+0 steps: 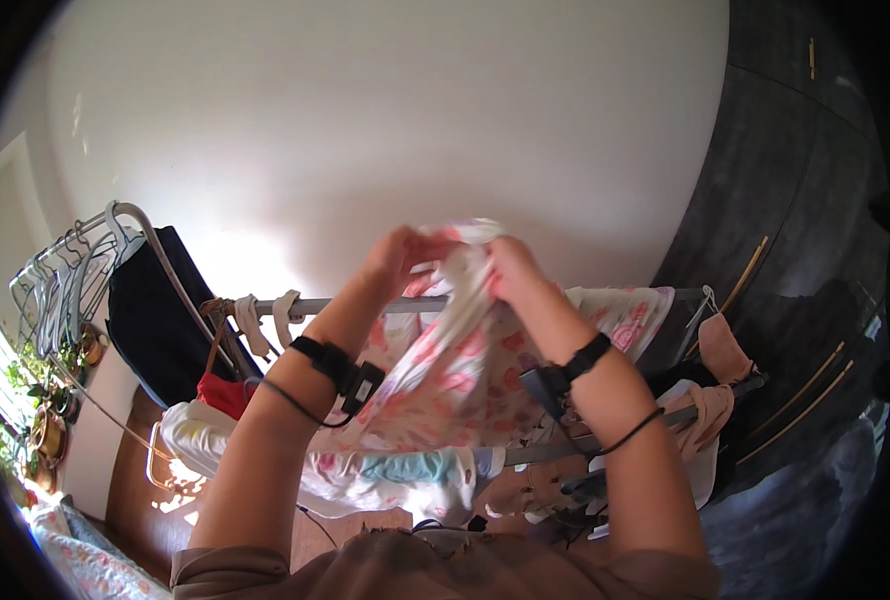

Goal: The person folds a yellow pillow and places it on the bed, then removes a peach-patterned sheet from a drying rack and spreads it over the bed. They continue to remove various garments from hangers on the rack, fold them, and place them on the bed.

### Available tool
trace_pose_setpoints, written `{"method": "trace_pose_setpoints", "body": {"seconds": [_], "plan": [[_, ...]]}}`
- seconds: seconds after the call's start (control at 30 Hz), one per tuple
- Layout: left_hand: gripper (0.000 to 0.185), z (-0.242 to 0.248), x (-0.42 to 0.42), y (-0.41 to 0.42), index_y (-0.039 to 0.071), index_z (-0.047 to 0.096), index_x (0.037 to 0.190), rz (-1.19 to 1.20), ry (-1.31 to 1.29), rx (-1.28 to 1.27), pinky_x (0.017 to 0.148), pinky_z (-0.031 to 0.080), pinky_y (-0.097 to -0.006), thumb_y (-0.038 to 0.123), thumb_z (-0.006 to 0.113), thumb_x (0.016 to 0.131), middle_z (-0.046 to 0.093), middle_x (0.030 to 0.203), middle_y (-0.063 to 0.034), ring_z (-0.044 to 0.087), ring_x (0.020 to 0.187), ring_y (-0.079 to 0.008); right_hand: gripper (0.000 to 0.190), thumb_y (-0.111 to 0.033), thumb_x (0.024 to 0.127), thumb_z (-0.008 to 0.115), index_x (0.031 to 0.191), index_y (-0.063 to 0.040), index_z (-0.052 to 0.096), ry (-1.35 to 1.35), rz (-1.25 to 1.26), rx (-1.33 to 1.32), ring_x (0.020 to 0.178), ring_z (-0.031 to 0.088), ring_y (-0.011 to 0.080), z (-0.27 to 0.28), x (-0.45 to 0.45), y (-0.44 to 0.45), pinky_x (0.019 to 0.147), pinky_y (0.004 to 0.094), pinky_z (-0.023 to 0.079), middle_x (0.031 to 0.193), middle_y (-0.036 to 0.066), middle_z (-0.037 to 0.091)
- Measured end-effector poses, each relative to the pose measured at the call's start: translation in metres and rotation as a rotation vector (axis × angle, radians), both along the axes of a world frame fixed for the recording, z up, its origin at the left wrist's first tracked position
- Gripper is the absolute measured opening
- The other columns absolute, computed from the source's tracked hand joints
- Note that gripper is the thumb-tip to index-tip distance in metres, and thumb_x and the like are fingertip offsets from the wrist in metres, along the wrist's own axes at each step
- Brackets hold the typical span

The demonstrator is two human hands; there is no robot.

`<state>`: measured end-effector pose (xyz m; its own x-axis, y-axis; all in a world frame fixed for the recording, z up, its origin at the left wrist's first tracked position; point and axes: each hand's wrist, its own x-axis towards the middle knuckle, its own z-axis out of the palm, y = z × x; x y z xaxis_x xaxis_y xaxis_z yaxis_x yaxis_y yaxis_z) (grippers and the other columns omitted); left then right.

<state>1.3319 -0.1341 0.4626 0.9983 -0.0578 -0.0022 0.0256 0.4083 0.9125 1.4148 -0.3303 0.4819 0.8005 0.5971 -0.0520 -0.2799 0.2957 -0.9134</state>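
My left hand (409, 259) and my right hand (516, 266) are raised above the back rail (415, 304) of a metal drying rack. Between them a white cloth with pink and red flowers (445, 337) is bunched and twisted. The fingers of both hands are closed on its upper part, blurred by motion. From there the cloth slopes down to the left, in front of more floral fabric (512, 360) hanging on the rack. A further floral piece (625, 311) drapes over the rail right of my right hand. Each forearm wears a black strap with a small device and cable.
At left a clothes rail holds several hangers (66, 277) and dark trousers (152, 315). Potted plants (51, 435) stand by the window. Laundry (392, 480) covers the rack's front rail. A pale wall (415, 112) rises behind, with a dark panelled surface (790, 187) at right.
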Motion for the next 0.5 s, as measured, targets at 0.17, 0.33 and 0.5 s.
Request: {"method": "trace_pose_setpoints", "body": {"seconds": [0.17,0.33,0.5], "plan": [[0.034,-0.096,0.031,-0.047,0.004,0.063,0.108,0.015,0.416,0.752,0.082,0.051,-0.0395,0.029,0.049,0.090,0.065,0.098,-0.0102,0.063,0.088,-0.0263,0.026,-0.021,0.095,0.045,0.108,-0.002,0.056,0.068,-0.113,0.131,0.092,0.062,0.0287,0.060,0.026,-0.083,0.078,0.0477,0.056,0.106,0.015,0.061],[0.030,-0.136,0.086,-0.134,0.004,0.063,0.105,-0.191,0.215,1.029,0.080,0.051,-0.0392,0.026,0.052,0.088,0.065,0.097,-0.0092,0.063,0.085,-0.0247,0.023,-0.022,0.093,0.049,0.105,-0.004,0.058,-0.035,-0.122,0.168,0.093,0.062,0.0282,0.093,0.014,-0.132,0.076,0.0479,0.057,0.102,0.012,0.063],[0.026,-0.152,0.123,-0.170,0.004,0.063,0.102,-0.220,0.171,1.182,0.077,0.052,-0.0389,0.022,0.055,0.085,0.064,0.096,-0.0082,0.062,0.083,-0.0232,0.027,-0.020,0.092,0.049,0.108,-0.001,0.059,-0.109,-0.029,0.252,0.095,0.063,0.0283,0.102,0.010,-0.158,0.080,0.0425,0.056,0.106,0.013,0.064]]}}
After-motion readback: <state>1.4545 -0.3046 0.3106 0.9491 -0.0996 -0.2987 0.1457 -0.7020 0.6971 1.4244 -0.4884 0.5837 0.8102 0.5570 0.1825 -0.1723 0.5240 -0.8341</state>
